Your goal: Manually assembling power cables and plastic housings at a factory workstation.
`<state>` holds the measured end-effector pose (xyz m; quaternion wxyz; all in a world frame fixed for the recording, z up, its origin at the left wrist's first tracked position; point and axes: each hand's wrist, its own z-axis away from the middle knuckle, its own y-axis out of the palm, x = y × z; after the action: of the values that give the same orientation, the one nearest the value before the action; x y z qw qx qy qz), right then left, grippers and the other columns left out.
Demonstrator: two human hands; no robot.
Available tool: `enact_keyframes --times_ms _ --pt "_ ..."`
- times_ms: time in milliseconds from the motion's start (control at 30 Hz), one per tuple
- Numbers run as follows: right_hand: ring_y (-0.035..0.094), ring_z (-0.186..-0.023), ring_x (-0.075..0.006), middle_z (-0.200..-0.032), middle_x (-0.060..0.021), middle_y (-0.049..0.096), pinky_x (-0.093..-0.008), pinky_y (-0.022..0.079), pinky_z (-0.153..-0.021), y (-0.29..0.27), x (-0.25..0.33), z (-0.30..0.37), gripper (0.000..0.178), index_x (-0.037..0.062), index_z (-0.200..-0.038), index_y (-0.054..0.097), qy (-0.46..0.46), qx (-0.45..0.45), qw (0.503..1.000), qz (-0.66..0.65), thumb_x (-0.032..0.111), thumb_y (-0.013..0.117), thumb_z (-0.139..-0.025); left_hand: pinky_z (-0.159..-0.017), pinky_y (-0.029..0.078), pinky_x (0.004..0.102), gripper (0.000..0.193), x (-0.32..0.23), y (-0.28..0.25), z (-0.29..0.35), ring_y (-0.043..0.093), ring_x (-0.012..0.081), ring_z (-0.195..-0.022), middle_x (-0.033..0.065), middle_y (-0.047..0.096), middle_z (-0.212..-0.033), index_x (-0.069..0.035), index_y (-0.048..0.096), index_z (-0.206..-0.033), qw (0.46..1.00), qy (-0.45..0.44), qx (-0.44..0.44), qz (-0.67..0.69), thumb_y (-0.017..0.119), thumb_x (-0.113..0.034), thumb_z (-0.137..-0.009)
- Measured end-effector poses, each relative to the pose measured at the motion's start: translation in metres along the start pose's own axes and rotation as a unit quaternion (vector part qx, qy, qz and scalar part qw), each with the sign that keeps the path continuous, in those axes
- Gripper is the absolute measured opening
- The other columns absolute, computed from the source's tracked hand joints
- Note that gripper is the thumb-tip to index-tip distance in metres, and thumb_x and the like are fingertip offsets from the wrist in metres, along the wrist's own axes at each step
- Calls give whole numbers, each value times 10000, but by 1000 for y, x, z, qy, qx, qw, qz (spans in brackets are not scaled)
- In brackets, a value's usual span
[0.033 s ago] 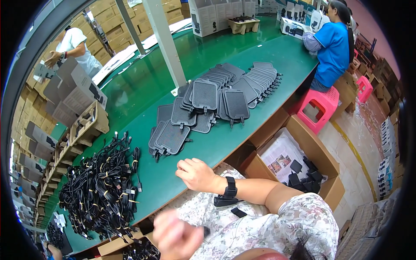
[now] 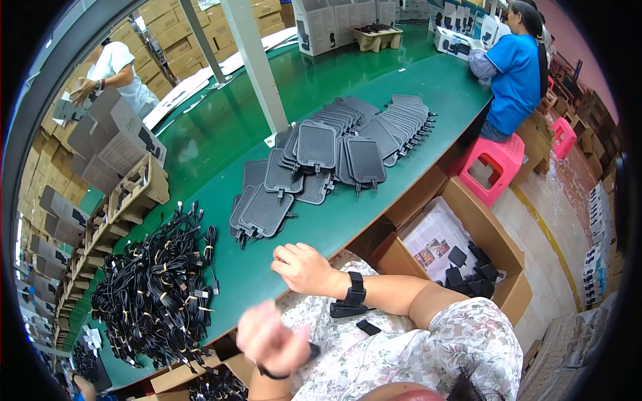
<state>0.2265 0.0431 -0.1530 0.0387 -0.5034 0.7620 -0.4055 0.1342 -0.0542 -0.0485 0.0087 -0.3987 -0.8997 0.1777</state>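
My right hand (image 2: pixel 302 269) rests at the table's front edge, its fingers curled in, with nothing visible in them. A black strap with a small box (image 2: pixel 354 294) is around that wrist. My left hand (image 2: pixel 273 339) hangs in front of my body, over the table's edge, smeared by motion; whether it holds anything cannot be made out. A black band circles its wrist. Closest to the left hand is a big heap of bundled black cables (image 2: pixel 160 294), tied with pale bands. Beyond my right hand lie overlapping dark flat panels (image 2: pixel 267 212) with short connectors.
A carton (image 2: pixel 491 207) with black adapters (image 2: pixel 471 281) and a printed sheet stands to my right. More cables fill a box (image 2: pixel 217 386) below the table. Pink stools (image 2: pixel 493 167), a seated person in blue (image 2: pixel 515 73), a metal post (image 2: pixel 257 73) and trays (image 2: pixel 150 184) surround the green table (image 2: pixel 401 207).
My left hand has risen a little, away from my body, and more of its wristband shows. The right hand, cables and panels stay where they were.
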Motion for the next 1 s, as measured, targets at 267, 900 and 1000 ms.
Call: enact_keyframes --times_ms 267,900,1000 --pt "535 -716 -208 -797 -54 510 -320 406 -612 -9 -1 -6 63 73 -767 554 3 -6 999 -34 68 571 -706 -797 441 378 242 54 12 55 541 306 -916 128 575 -1007 -35 616 -891 946 -292 108 -89 507 104 -726" --pt "561 -792 -278 -868 -99 553 -357 444 -674 -35 -21 -27 187 55 -901 605 61 89 956 -272 -36 556 -745 -740 449 365 150 76 -4 57 538 287 -858 110 549 -930 -30 593 -904 900 -349 230 -125 557 36 -775" --pt "571 -780 -274 -870 -118 563 -340 456 -661 -50 -37 -54 182 29 -903 610 23 45 974 -219 -63 562 -754 -731 451 352 183 81 -5 51 544 277 -867 110 552 -933 -32 590 -960 893 -357 249 -114 567 20 -786"
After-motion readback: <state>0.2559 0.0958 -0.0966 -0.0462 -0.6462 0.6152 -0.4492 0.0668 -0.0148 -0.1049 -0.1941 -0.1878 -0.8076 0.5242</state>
